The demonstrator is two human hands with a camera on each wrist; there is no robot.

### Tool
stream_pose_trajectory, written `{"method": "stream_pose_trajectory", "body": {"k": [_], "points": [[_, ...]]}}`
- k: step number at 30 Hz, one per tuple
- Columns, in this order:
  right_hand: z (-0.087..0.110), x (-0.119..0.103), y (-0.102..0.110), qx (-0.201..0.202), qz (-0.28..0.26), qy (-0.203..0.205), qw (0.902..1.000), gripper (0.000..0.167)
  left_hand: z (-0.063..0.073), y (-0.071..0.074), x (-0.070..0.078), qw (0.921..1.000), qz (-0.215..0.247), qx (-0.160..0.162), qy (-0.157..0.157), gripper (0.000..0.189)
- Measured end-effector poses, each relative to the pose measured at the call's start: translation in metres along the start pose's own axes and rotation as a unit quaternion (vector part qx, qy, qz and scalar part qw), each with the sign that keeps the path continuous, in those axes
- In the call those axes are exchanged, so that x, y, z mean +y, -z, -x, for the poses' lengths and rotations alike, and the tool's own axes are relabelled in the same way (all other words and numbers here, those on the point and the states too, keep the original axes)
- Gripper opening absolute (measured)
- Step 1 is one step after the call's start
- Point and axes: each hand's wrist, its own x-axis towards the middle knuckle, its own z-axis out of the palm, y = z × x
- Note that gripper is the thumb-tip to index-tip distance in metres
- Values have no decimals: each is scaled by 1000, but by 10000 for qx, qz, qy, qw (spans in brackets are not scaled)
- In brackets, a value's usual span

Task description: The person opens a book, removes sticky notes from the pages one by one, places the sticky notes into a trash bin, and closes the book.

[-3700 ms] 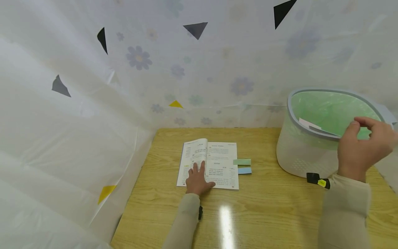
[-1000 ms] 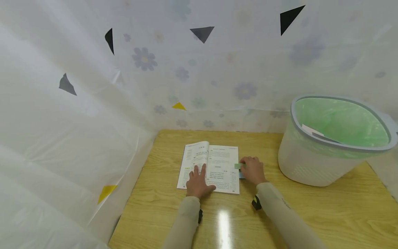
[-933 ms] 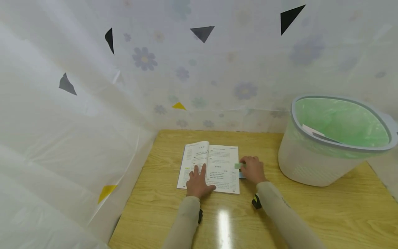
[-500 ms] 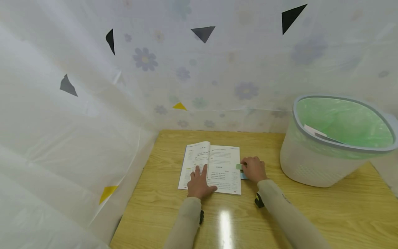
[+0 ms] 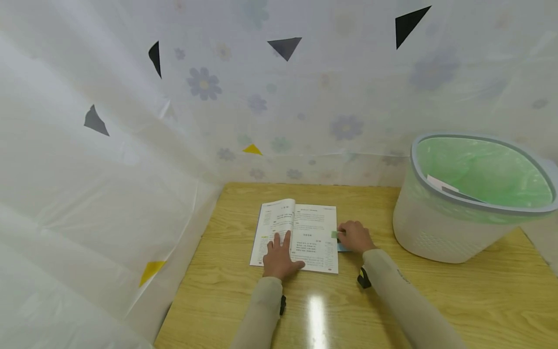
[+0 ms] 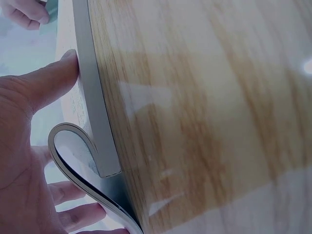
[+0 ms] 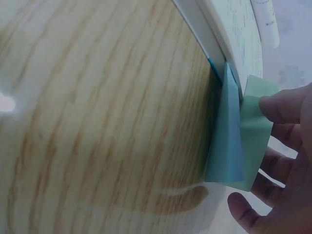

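Observation:
An open book [image 5: 314,220] lies on the table, its left pages curling up near the spine. My left hand [image 5: 279,258] rests spread across its lower middle; in the left wrist view the thumb [image 6: 56,80] presses by the bottom edge of the thick page block. At the right edge my right hand [image 5: 356,236] pinches a green sticky note [image 7: 256,131], thumb on its face and fingers behind. A blue sticky note [image 7: 225,141] sticks out of the pages right beside it, in front of the green one in the right wrist view. The hand covers most of both notes in the head view.
A pale bin [image 5: 429,228] with a green liner stands on the right of the table. Pieces of paper [image 5: 442,184] lean inside its near rim. A white flowered sheet [image 5: 301,97] hangs behind the wooden table [image 5: 218,300] and along its left.
My right hand has come from over the bin to the book's right edge and taken hold of the green sticky note. Less of that note shows now. The left hand stays on the book.

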Motion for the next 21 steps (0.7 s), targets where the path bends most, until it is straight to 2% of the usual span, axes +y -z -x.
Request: {"method": "stream_pose_trajectory", "body": {"k": [10, 21], "points": [[0, -5, 4, -205, -36, -27, 9998, 25, -1, -2, -1, 9998, -176, -28, 6, 105], [3, -3, 0, 69, -540, -163, 9984, 28, 1, 1, 0, 9999, -166, 41, 7, 105]]}}
